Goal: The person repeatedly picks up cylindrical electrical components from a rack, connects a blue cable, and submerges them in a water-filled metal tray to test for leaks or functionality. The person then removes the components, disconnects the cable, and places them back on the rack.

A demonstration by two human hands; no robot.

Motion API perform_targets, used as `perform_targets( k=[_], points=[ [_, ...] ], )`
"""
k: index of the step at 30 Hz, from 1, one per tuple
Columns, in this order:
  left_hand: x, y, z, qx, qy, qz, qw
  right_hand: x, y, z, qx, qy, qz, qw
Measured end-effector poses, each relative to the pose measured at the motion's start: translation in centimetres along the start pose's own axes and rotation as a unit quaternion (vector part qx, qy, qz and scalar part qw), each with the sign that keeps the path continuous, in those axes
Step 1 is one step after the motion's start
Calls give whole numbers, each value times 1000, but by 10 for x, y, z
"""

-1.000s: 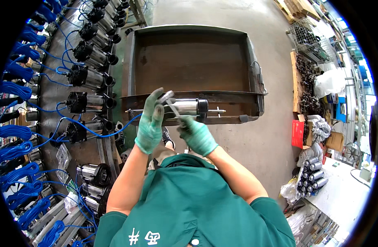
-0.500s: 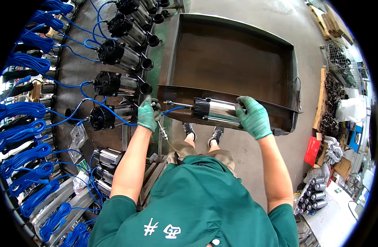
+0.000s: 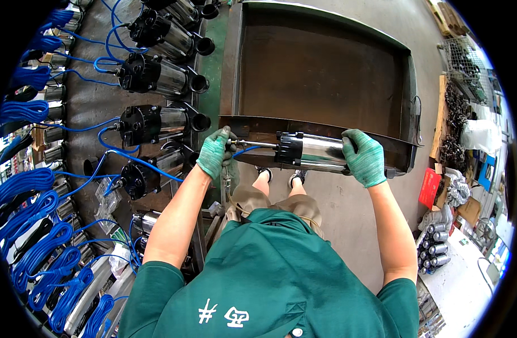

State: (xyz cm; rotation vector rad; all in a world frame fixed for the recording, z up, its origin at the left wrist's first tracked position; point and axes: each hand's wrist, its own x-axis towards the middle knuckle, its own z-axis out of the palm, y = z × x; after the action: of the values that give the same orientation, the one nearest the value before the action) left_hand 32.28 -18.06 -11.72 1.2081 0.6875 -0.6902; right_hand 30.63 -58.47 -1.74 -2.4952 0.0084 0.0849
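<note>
A pump (image 3: pixel 321 153) with a bright steel cylinder and black ribbed end cap lies sideways in front of me, along the near edge of a metal tray. My right hand (image 3: pixel 364 158), in a green glove, is closed on its right end. From the black cap a thin metal rod (image 3: pixel 257 144) points left, with a blue cable below it. My gloved left hand (image 3: pixel 214 153) is closed at the rod's left tip. It holds a hose with a metal coupling (image 3: pixel 227 179), which hangs beneath the fingers; the part inside the fingers is mostly hidden.
The rusty tray (image 3: pixel 231 62) has raised walls. Several similar pumps (image 3: pixel 140 125) with blue cables line a bench on the left, beside coiled blue cables (image 3: pixel 25 111). To the right are a wire basket (image 3: pixel 467 67), a red box (image 3: pixel 431 188) and a white table (image 3: pixel 458 287) with small metal cylinders.
My left hand has moved right and up to the rod's tip, carrying the hose coupling. The pump and my right hand sit slightly farther right in view.
</note>
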Motion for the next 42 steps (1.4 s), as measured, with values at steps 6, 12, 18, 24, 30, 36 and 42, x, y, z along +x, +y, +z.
perform_targets(
  k=[6,12,18,24,30,36,42],
  points=[
    [0,3,1,23,-7,-2,1000,1,-2,0,-13,12,-12,1000],
    [6,-4,-2,47,-23,15,999,2,-4,3,-5,21,-4,1000],
    [5,-2,3,68,0,2,998,3,-6,5,-1,33,3,999],
    [4,-5,2,52,-11,5,999,2,-5,5,-8,31,1,999],
    [-18,9,2,84,15,25,996,-6,0,0,-5,17,-33,999],
    [-40,36,26,-183,-56,182,965,-22,-17,-8,-54,57,-196,978],
    [-91,51,212,-207,-147,188,949,-84,-62,16,218,-141,75,963]
  ],
)
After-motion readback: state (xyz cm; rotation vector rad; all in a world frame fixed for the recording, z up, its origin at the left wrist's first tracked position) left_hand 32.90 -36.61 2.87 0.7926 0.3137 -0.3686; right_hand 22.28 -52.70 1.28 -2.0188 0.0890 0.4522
